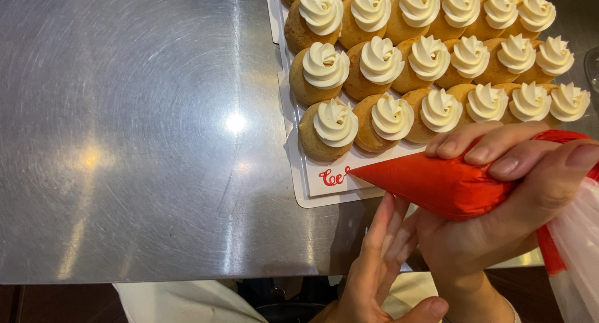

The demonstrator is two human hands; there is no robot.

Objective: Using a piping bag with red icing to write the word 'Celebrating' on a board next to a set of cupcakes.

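1. Near the worktop's right edge, the right hand has its grip clenched round a red piping bag.
2. Left hand released, fingers touching the bag's underside.
3. Cream-topped puffs fill the tray beyond

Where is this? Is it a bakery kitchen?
Probably, yes: a bakery or pastry kitchen. A steel worktable holds a white tray with rows of cream puffs topped with swirls of white cream, and the right hand grips a red piping bag, with the left hand just below it.
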